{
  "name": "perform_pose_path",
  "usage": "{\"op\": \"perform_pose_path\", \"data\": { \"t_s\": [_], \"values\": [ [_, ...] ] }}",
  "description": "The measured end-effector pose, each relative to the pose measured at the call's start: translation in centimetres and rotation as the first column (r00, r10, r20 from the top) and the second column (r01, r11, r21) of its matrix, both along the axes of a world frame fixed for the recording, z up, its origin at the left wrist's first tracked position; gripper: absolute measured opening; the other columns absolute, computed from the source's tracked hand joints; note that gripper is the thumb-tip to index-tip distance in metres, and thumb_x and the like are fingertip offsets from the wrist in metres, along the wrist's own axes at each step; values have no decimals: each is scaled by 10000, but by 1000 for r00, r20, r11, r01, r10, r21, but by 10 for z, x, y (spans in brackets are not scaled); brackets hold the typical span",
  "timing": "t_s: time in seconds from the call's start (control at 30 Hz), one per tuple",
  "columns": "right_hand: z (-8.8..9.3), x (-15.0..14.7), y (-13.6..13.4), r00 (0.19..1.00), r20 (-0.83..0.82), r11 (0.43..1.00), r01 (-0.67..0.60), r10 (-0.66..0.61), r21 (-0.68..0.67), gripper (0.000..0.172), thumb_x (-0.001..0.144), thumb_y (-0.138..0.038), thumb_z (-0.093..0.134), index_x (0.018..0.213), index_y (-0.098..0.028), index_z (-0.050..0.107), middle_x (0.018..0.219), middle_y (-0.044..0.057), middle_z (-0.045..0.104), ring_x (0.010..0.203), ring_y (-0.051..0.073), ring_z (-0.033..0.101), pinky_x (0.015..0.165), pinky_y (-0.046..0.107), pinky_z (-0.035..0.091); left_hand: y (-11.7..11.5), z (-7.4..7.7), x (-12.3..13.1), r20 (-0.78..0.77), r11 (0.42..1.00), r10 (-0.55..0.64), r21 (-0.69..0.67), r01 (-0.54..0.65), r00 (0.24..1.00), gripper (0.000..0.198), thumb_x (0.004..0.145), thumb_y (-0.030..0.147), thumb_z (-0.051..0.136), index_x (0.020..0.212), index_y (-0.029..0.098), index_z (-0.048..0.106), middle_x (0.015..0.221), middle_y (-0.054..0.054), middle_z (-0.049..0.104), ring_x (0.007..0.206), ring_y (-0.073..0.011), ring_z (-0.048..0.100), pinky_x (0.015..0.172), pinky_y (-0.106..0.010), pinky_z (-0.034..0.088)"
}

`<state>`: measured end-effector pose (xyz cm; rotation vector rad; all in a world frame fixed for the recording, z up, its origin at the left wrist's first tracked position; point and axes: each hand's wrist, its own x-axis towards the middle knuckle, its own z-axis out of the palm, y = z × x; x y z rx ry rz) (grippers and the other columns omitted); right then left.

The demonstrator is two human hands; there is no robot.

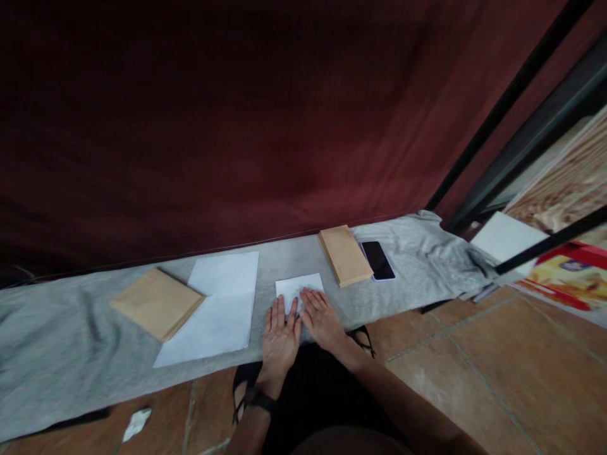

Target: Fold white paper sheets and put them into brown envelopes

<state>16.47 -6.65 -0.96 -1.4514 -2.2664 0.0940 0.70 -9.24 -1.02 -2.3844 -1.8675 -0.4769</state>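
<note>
A small white sheet of paper (298,284), seemingly folded, lies on the grey cloth near the front edge. Both hands rest flat on it. My left hand (281,335) covers its lower left part with fingers stretched forward, and my right hand (322,319) presses on its lower right part, fingers extended. The thumbs come close together over the paper. To the left lie larger white sheets (222,316), partly under a stack of brown envelopes (154,300). Another stack of brown envelopes (346,254) sits to the right, beyond my right hand.
A dark-screened phone (378,260) touches or nearly touches the right stack. The grey cloth (61,341) covers a long narrow surface against a dark red curtain (284,126). Black poles (502,107) and a red printed box (569,272) stand at right. A white scrap (136,424) lies on the tiles.
</note>
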Motion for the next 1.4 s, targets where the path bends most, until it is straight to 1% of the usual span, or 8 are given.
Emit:
{"op": "perform_pose_path", "data": {
  "t_s": [0.1, 0.23, 0.47, 0.7, 0.9, 1.1, 1.23, 1.4],
  "values": [
    [2, -7, -15, 997, -13, 997, -73, 73, -16, 501, 1055, -336, 379, 1533, -184, 376, 1535, 73, 459, 1411, 200, 427, 1208, 424, 281, -1, 0, -2, -19, 1000, -20, -12, 20, 1000, 539, 961, 208, 409, 1499, 188, 429, 1634, -144, 258, 1499, -313, 265, 1195, -532, 307],
    [1, -7, -22, 999, -21, 999, -45, 44, -27, 485, 1054, -353, 397, 1504, -174, 428, 1503, 80, 497, 1390, 211, 459, 1210, 438, 273, -2, 3, -2, -27, 1000, -24, 1, 24, 999, 581, 951, 182, 419, 1528, 234, 375, 1642, -134, 240, 1494, -312, 281, 1186, -528, 322],
    [-2, 5, -27, 1000, -15, 1000, 5, -5, 2, 486, 1043, -360, 431, 1484, -158, 457, 1515, 91, 479, 1399, 230, 447, 1199, 451, 286, -1, 3, 0, -2, 1000, -12, 11, 12, 1000, 592, 965, 236, 429, 1548, 242, 326, 1642, -127, 239, 1502, -317, 254, 1183, -542, 321],
    [0, 25, -34, 999, 30, 999, 43, -44, 4, 514, 1034, -303, 430, 1521, -145, 391, 1546, 107, 434, 1422, 233, 411, 1203, 464, 285, -1, -5, 0, 32, 999, 4, 37, -6, 999, 572, 991, 296, 380, 1546, 170, 325, 1620, -145, 283, 1504, -307, 247, 1189, -550, 311],
    [0, 29, -36, 997, 30, 998, 69, -69, 3, 516, 1037, -299, 414, 1523, -129, 386, 1536, 107, 450, 1417, 235, 416, 1204, 452, 284, -4, -1, 5, 23, 1000, 4, 4, -4, 1000, 569, 1010, 323, 333, 1520, 71, 352, 1581, -176, 362, 1498, -295, 270, 1204, -519, 300],
    [-1, 29, -36, 997, 31, 997, 71, -72, 24, 522, 1026, -291, 445, 1519, -126, 393, 1533, 120, 454, 1415, 241, 418, 1201, 455, 291, -15, 3, 25, 29, 995, -103, -16, 103, 994, 577, 1012, 338, 354, 1543, 115, 311, 1572, -143, 390, 1484, -255, 311, 1202, -480, 328],
    [-1, 29, -36, 997, 36, 998, 67, -67, 11, 517, 1027, -289, 433, 1518, -130, 395, 1542, 108, 443, 1425, 241, 404, 1201, 455, 292, -20, 2, 27, 16, 995, -92, -25, 92, 996, 580, 1014, 366, 358, 1539, 122, 325, 1553, -151, 416, 1474, -263, 331, 1209, -501, 305],
    [2, 29, -36, 997, 27, 998, 66, -65, -16, 498, 1042, -296, 392, 1510, -127, 409, 1537, 100, 450, 1424, 243, 407, 1205, 463, 279, -20, 2, 17, 9, 999, -34, -27, 34, 999, 580, 1016, 397, 354, 1512, 97, 377, 1546, -177, 418, 1472, -281, 333, 1202, -510, 305]
  ]
}}
